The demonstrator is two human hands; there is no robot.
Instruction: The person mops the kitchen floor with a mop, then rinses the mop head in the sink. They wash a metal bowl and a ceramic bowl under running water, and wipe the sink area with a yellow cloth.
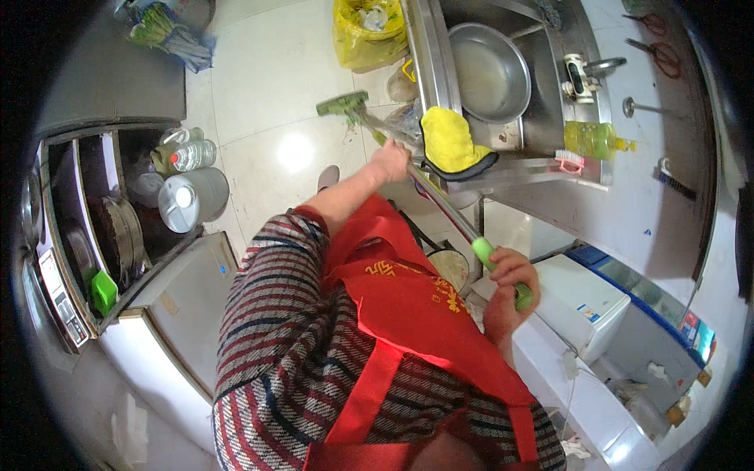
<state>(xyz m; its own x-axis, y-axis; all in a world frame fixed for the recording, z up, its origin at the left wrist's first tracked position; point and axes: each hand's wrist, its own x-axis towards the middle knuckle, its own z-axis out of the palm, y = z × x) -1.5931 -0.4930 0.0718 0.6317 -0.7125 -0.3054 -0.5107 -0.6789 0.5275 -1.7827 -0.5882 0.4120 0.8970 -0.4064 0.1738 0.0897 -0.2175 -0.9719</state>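
A long-handled floor cleaning tool with a green head (343, 104) and a metal pole (447, 206) slants across the view; whether it is a mop or a brush I cannot tell. My left hand (392, 160) grips the pole's lower part, close to a green joint. Around the green grip at its upper end, my right hand (513, 282) is closed. The head lies at the pale tiled floor (265, 76), beside a clear plastic bag (405, 125). A yellow cloth (450, 141) with a dark edge hangs over the sink's rim, just right of my left hand.
A steel sink (436, 59) holding a metal basin (489, 73) stands at upper right. Left of it are a yellow-lined bin (368, 50) and a plastic container (402, 85). Water jugs (194, 197) stand by the left shelf. Bundled green vegetables (174, 41) lie at upper left. A white freezer (580, 300) is at right.
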